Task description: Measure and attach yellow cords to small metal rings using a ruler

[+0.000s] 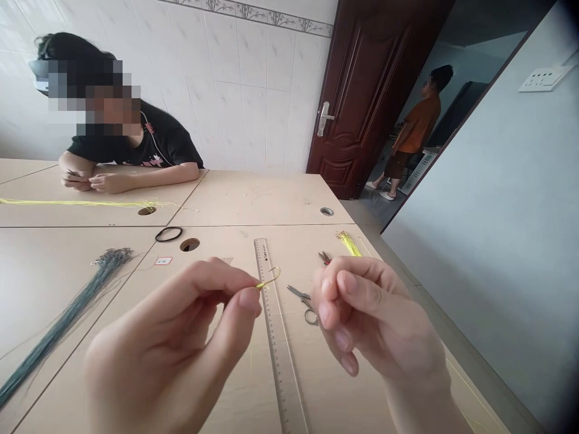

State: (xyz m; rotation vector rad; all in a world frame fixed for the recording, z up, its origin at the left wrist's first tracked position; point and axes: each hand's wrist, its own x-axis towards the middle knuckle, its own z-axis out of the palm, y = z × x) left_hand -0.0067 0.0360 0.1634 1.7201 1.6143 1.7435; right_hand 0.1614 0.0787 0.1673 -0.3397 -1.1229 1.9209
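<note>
Between thumb and index finger, my left hand [181, 337] pinches a fish hook [274, 280] with yellow thread or line at its shank. The hook's bend points right, toward my other hand. My right hand [384, 319] is raised a short way to the right, apart from the hook, its fingers curled and the thumb pressed near the index finger. Whether a thin line is in that hand I cannot make out. Below the hands lies a clear ruler [274, 349]. Small scissors [300, 295] rest on the table beside it, partly behind my right hand.
A bundle of dark green lines [67, 322] lies left. Yellow lines [349, 243] lie at the right, more yellow strands [81, 204] at the far left. A black ring [169, 228] sits near a table hole [189, 245]. A person [149, 138] works across the table; another stands beyond the door [357, 78].
</note>
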